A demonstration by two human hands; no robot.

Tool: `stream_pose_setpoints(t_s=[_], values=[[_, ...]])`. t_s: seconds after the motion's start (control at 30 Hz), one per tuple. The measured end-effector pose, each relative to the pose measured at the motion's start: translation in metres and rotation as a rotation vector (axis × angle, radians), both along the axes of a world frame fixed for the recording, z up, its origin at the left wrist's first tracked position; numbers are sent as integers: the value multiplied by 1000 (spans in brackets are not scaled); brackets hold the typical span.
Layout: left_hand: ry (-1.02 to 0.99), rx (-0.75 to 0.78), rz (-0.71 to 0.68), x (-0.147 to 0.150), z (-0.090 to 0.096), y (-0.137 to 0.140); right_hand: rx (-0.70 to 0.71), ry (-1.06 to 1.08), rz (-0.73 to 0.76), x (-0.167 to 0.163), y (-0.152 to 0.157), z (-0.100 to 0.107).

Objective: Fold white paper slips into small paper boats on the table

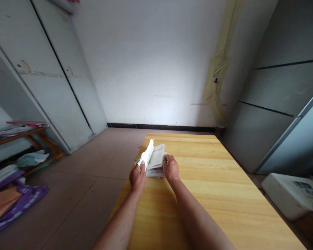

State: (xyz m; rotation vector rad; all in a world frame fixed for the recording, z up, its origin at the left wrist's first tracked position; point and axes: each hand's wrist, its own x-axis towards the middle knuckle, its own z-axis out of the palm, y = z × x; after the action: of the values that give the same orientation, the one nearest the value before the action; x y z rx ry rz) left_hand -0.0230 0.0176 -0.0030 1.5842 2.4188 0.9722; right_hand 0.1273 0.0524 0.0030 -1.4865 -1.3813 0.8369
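One purple bag (32, 196): on the floor, far left; pale markings unreadable.
Left hand (137, 177): pinching the book's raised left leaves.
Book (157, 157): over the desk (211, 180), near its left edge; already open, left leaves not yet flat; heading and text illegible.
Printed paper (151, 173): beneath; lettering too small to read.
Right hand (171, 169): curled at the page's right edge; cannot tell if gripping.

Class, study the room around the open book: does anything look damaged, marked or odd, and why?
Yes. Wrinkled, yellowish tape runs crookedly down the white wall at the picture's right, around a small fitting; it looks makeshift. Brownish smears also mark the cabinet doors at left.
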Motion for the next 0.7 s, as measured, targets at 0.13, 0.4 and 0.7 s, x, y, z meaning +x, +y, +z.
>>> stream_pose_setpoints(t_s=[0.13,0.4,0.7], values=[[4,2,-2,1,-2,0,-3,41,17,-1,6,-6],[40,5,-56,4,-2,-6,-155,211,37,1,13,-12],[-50,163,-405,9,-12,-3,-297,471,113,-3,7,-4]])
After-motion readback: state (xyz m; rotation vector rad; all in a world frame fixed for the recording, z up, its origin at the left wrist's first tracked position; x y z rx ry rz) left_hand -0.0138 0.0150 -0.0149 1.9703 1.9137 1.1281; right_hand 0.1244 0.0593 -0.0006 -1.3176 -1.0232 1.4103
